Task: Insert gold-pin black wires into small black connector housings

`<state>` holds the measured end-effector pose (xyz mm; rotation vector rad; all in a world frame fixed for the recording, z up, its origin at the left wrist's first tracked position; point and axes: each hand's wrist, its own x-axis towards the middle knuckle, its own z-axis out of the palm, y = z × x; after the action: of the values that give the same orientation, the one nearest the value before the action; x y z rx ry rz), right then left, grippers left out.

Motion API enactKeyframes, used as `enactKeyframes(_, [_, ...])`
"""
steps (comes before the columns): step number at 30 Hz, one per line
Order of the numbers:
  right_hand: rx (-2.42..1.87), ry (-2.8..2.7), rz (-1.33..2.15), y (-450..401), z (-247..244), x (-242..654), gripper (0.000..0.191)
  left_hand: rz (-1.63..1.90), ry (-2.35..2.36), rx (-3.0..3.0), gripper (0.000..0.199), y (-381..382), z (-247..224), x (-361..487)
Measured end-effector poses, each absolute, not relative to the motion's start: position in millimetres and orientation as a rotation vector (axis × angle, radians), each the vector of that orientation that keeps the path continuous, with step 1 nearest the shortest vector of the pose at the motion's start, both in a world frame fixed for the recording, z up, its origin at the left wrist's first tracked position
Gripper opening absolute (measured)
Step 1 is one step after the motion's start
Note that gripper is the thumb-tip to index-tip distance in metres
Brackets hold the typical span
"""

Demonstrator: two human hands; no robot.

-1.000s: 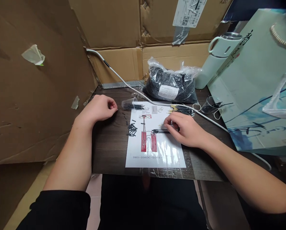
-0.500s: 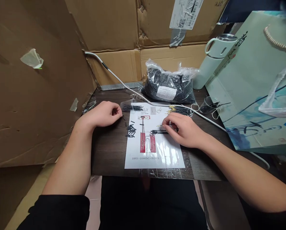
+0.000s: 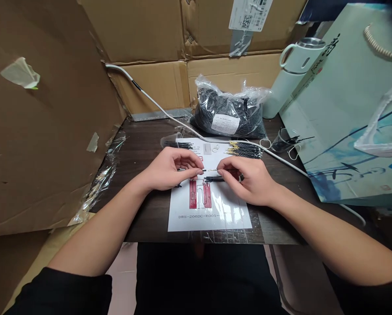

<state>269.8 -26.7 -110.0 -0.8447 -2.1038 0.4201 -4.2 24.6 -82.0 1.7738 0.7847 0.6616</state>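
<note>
Pinched between my left hand's thumb and forefinger is a short black tube. My right hand grips a thin wire whose bare, shiny end points left, close to the tube. Whether the two touch is too small to tell. Both hands are above a printed sheet with red shapes on it. Just under the wire lie several black wires, partly behind my right fingers. My left hand covers most of the loose short tubes on the sheet's left side.
Behind the hands lie wires with gold ends and a clear cup on its side with black wires. Farther back are a filled plastic bag, a white cable, a flask and another cup. A paper bag stands right.
My left hand has moved right from beside the sheet to meet my right hand, bringing a short black tube to the wire's end. The right hand stays nearly in place; the view has shifted slightly.
</note>
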Motion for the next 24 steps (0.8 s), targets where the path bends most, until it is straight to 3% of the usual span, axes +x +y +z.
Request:
enactKeyframes(7, [-0.864, -2.122, 0.449, -27.2, -109.7, 268.9, 0.006, 0.661, 0.766, 1.781, 0.013, 21.6, -78.6, -2.5])
enactKeyframes(24, [-0.812, -2.181, 0.358, -29.8, -109.3, 265.4, 0.008, 0.726, 0.782, 1.917, 0.010, 14.5, -86.4, 7.2])
